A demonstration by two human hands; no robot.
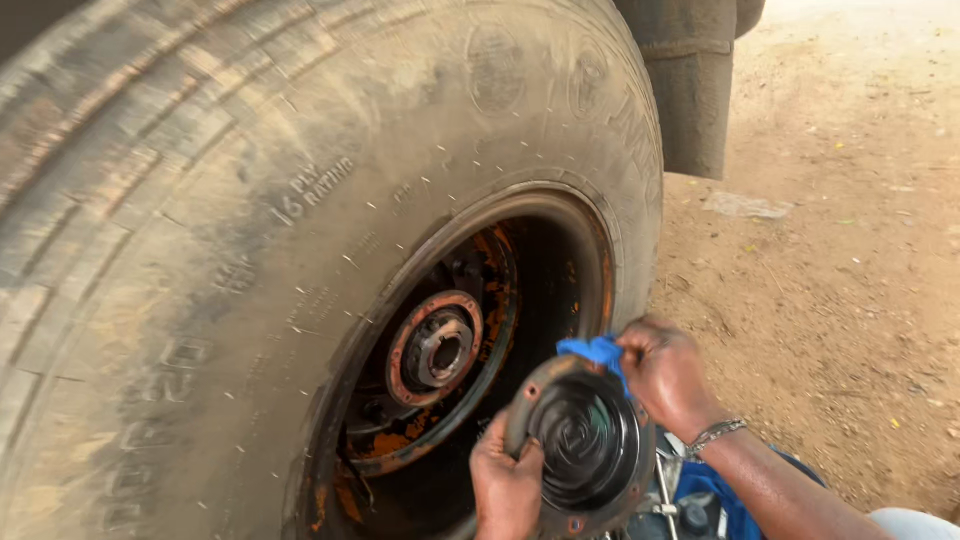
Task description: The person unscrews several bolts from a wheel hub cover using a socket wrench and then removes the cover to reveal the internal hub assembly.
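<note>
Left hand (505,485) grips lower edge of round black hub cap (585,440). Right hand (665,370) pinches blue cloth (597,350) against its upper rim. Truck wheel hub (437,348) sits just left of both hands.

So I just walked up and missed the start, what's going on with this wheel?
A person is holding a round black hub cap in front of a big truck tyre. The left hand grips its lower rim, while the right hand presses a blue rag to its top edge. The wheel hub sits uncovered in the rusty orange rim.

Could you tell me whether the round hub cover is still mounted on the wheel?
No, both hands hold the hub cover off the wheel, leaving the hub bare.
</note>
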